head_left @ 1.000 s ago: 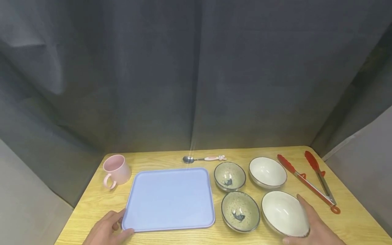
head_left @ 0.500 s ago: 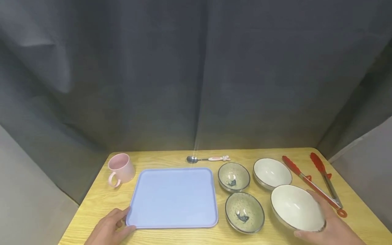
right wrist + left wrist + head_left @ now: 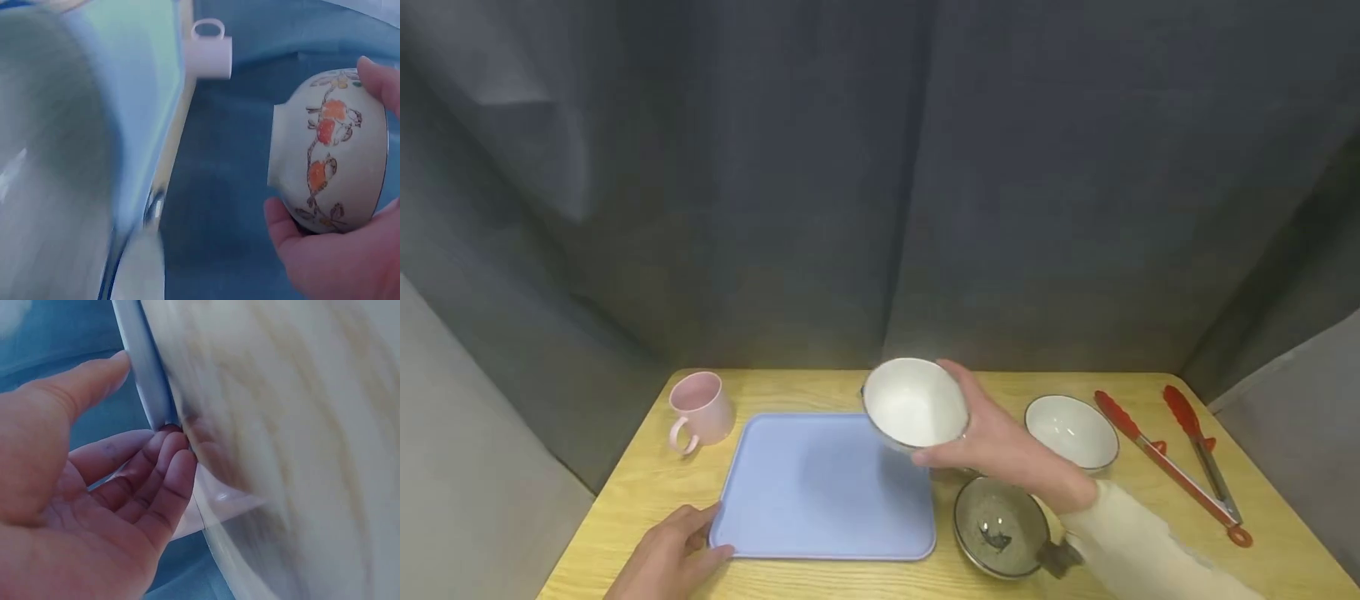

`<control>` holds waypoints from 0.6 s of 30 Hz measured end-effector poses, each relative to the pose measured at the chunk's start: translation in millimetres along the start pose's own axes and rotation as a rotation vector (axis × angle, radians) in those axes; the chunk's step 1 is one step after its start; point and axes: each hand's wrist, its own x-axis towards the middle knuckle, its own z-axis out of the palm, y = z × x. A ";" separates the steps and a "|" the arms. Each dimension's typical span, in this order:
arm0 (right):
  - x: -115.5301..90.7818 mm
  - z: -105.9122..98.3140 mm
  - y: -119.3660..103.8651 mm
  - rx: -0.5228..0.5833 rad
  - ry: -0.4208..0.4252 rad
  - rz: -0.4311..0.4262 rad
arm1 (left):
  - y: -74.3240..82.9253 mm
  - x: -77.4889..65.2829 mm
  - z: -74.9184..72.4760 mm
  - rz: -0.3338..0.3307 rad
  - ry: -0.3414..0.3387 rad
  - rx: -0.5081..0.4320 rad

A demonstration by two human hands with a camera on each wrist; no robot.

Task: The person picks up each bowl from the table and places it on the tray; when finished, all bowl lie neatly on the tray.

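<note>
My right hand [image 3: 992,437] grips a white bowl [image 3: 914,402] by its side, thumb below and fingers round the far rim. The bowl is up in the air over the back right part of a light blue tray [image 3: 827,500] and casts a shadow on it. Orange birds on a branch show on the outside of the bowl [image 3: 328,150] in the right wrist view. My left hand [image 3: 670,550] holds the tray at its near left corner; the left wrist view has the fingertips [image 3: 178,462] right at the tray's rim [image 3: 140,369].
A pink mug [image 3: 702,410] stands left of the tray. Right of it are a greenish bowl with a fish picture [image 3: 1000,533], another white bowl [image 3: 1070,429] and spread red tongs [image 3: 1180,475]. My right arm mostly hides a second greenish bowl; the spoon is hidden too.
My right hand has lifted the near white bowl from the table's right side and carried it left and away from me, over the tray. The left hand stays at the tray's corner.
</note>
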 end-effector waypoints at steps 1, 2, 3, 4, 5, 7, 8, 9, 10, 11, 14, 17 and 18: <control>14.0 16.2 -5.4 0.030 -0.003 0.001 | 0.9 -0.9 0.5 -0.008 0.000 -0.005; 27.1 32.8 -10.3 0.065 -0.006 0.001 | 1.7 -2.1 1.0 -0.014 0.000 -0.011; 39.2 49.4 -14.1 0.099 -0.010 -0.001 | 2.5 -3.1 1.7 -0.018 0.003 -0.014; 50.5 65.3 -17.1 0.124 -0.013 -0.002 | 4.0 -3.3 1.7 -0.019 0.008 -0.014; 61.0 81.0 -18.5 0.150 -0.015 -0.012 | 5.4 -3.5 1.7 -0.019 0.011 -0.009; 78.0 110.7 -18.7 0.182 -0.016 -0.023 | 7.5 -4.7 2.1 -0.015 0.012 -0.014; 84.9 123.9 -17.7 0.196 -0.018 -0.030 | 8.5 -5.3 2.6 -0.012 0.014 -0.019; 91.2 136.1 -15.8 0.206 -0.016 -0.039 | 9.5 -6.0 3.2 -0.009 0.017 -0.027; 96.2 147.6 -13.6 0.215 -0.012 -0.042 | 10.3 -6.8 3.8 -0.007 0.017 -0.039; 100.1 158.0 -11.4 0.219 -0.004 -0.048 | 11.3 -7.6 4.5 -0.007 0.016 -0.053; 107.5 181.6 -4.9 0.234 0.012 -0.048 | 13.7 -8.3 6.6 0.004 0.022 -0.074; 109.4 196.2 0.5 0.219 0.022 -0.036 | 15.5 -8.3 8.8 0.022 0.031 -0.072; 109.4 199.4 1.7 0.209 0.025 -0.031 | 15.8 -8.1 9.5 0.031 0.036 -0.067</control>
